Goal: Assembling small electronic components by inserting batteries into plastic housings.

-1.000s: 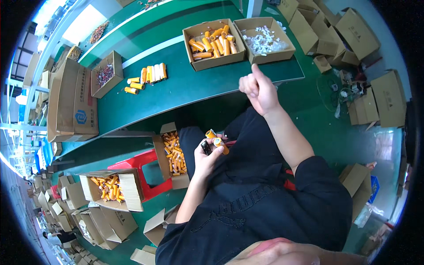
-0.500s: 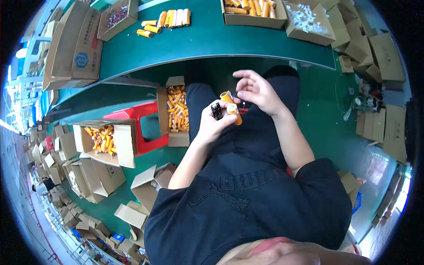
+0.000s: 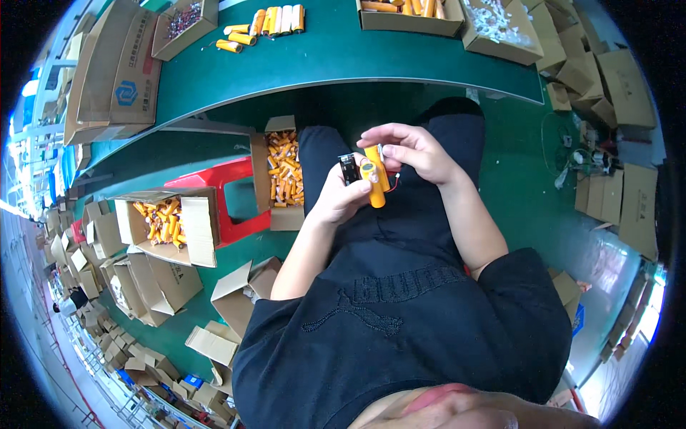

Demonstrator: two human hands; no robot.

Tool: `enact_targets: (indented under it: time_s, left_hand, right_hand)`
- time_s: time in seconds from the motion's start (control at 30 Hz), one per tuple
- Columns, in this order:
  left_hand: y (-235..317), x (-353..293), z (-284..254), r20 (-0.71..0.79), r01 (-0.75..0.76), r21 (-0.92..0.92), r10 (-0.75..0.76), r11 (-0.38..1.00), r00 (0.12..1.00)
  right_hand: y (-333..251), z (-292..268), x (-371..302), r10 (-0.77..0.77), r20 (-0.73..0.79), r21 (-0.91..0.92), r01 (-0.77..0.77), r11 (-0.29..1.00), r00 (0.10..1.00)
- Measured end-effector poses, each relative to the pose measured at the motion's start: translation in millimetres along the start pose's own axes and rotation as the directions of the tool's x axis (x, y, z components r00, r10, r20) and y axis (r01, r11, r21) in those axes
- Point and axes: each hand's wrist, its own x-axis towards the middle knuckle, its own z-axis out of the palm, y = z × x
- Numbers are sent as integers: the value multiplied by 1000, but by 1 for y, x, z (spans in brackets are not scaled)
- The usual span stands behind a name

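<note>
Above my lap, my left hand (image 3: 334,194) is closed round two orange cylindrical batteries. The nearer battery (image 3: 377,197) stands in front, its pale end facing up, with my left thumb against it. Just behind it, the farther battery (image 3: 372,153) leans beside my right hand (image 3: 420,152). My right thumb presses near that battery's white strip while the fingers curl over its far side. A small black rectangular part (image 3: 349,169) also sits in my left fingers. Thin red wire shows to the right of the batteries; where it leads is partly hidden.
Ahead is a green workbench (image 3: 343,61) with a row of orange and white batteries (image 3: 279,20). Cartons of batteries (image 3: 411,25) and white parts (image 3: 529,51) stand at its back. Left of my legs are a red stool (image 3: 243,227) and a battery-filled carton (image 3: 202,236).
My right hand has come left and closed its fingers in on the farther battery. The batteries have turned slightly in my left hand, and the view has shifted a little.
</note>
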Motion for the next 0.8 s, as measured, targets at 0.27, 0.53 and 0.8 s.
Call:
enact_targets:
  time_s: [0.27, 0.53, 0.8]
  left_hand:
    - [-3, -2, -26, 162, 207, -313, -163, 927, 973]
    - [-10, 3, -26, 44, 51, -516, -33, 855, 999]
    - [-6, 9, 0, -289, -189, 134, 221, 973, 931]
  right_hand:
    - [9, -13, 0, 45, 30, -195, -39, 980, 999]
    - [18, -23, -8, -174, -183, 508, 244, 826, 968]
    - [11, -25, -7, -232, -243, 622, 335, 708, 942]
